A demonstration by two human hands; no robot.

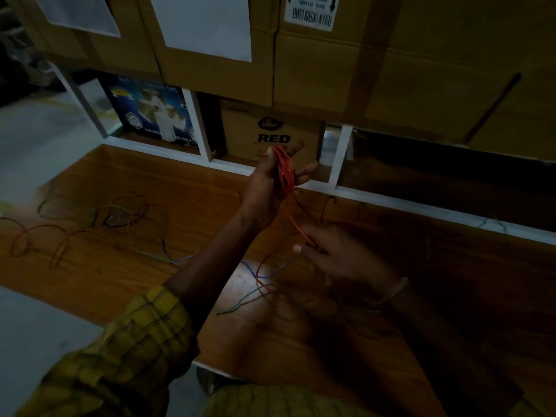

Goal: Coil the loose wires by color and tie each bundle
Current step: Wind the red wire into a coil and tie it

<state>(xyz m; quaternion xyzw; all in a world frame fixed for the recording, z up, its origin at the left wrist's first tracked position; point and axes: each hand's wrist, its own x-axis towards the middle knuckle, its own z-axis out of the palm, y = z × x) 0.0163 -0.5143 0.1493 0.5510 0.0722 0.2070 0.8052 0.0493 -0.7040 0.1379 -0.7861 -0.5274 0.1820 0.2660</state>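
We see a red wire coil (284, 173) held up over the desk (126, 182), with its tail running down to the other hand.

Our left hand (272, 182) is raised above the far edge of the desk, fingers spread and partly curled, with the bright red loops wrapped around them; one strand drops to our right hand (337, 254), which pinches it low over the wood, though blur and shadow hide the exact finger hold. Loose blue and green wires (255, 284) cross on the lit patch beneath the hands, and more dark loops (90, 218) lie well apart on the left part of the desk. Cardboard boxes (331, 70) stand just behind the white far edge; the near wood shows bare.
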